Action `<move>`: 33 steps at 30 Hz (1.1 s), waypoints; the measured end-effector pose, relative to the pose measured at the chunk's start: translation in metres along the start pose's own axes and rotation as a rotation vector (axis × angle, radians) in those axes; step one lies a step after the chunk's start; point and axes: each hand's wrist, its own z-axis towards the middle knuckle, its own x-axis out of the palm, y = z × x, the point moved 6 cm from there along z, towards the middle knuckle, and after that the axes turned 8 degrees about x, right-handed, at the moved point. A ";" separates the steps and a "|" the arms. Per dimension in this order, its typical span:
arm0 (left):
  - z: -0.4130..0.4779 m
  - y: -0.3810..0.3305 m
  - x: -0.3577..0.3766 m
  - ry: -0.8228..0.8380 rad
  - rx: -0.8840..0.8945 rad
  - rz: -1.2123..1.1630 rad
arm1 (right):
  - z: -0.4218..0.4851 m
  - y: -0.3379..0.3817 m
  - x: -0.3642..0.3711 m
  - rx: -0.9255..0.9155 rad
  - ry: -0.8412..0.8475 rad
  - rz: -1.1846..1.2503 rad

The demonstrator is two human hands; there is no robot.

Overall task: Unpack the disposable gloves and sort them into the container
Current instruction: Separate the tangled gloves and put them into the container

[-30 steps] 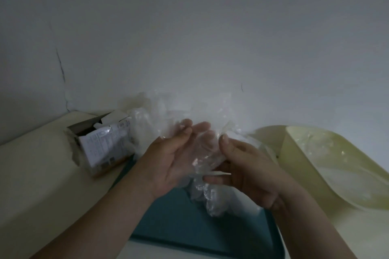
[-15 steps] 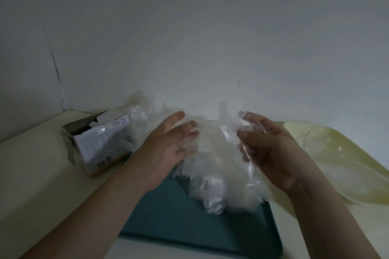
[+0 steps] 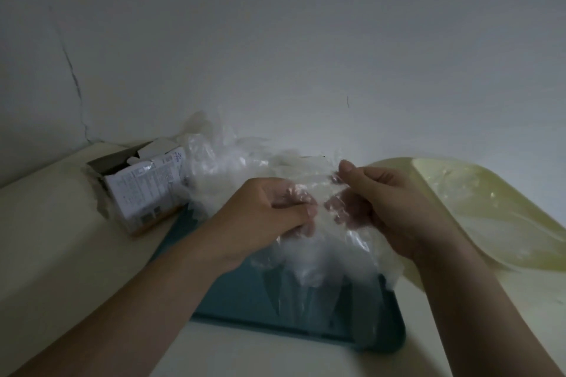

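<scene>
On the far left I see the pale cream bench (image 3: 46, 239). On it is a torn-open white cardboard box with tiny print (image 3: 144, 190), its flaps open. Just beside the box, toward the wall, sits a fluffy heap of thin clear plastic gloves (image 3: 220, 168).

Next comes the left hand (image 3: 263, 217). Its fingers (image 3: 291, 213) are curled round a bunch of clear plastic gloves (image 3: 315, 251), held up above a flat dark teal plastic tray (image 3: 245, 309). The bunch hangs down from both hands. Its low end is close to the tray, but I cannot tell if it touches.

The right hand (image 3: 389, 208) has the same bunch, and its thumb and fingers pinch the top edge. So both hands are grasping the bunch, close together, as if to peel one glove off the rest (that is only my guess).

On the far right is the big pale yellow plastic container (image 3: 496, 211), near the right hand. Something pale and shiny lies inside. It may be gloves, but I cannot tell.

These gloves look very light, very soft and floppy. They seem thin and slippery, and I think they stick to each other. A hard pull could stretch or rip one. I would pinch one glove at its open cuff edge, with just the fingertips. Then I would slide it off slowly while the other hand holds the rest.
</scene>
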 end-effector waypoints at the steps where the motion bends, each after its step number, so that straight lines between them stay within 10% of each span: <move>1: 0.001 0.000 -0.001 -0.014 -0.001 -0.033 | 0.001 -0.002 0.000 0.022 0.043 0.000; 5: 0.001 0.001 0.004 -0.028 0.010 -0.041 | 0.001 -0.006 0.011 0.027 0.267 -0.030; 10: -0.005 0.007 0.026 0.124 0.283 0.673 | 0.009 -0.003 -0.007 -0.102 -0.009 -0.227; 15: 0.002 -0.011 0.025 0.007 0.473 0.656 | 0.003 0.006 -0.030 -0.137 -0.074 -0.659; 25: 0.043 0.035 0.045 0.128 0.257 1.139 | -0.006 0.009 -0.035 -0.113 0.056 -0.771; 33: 0.041 0.023 -0.009 -0.176 0.280 0.668 | -0.007 0.009 -0.032 -0.127 0.162 -0.660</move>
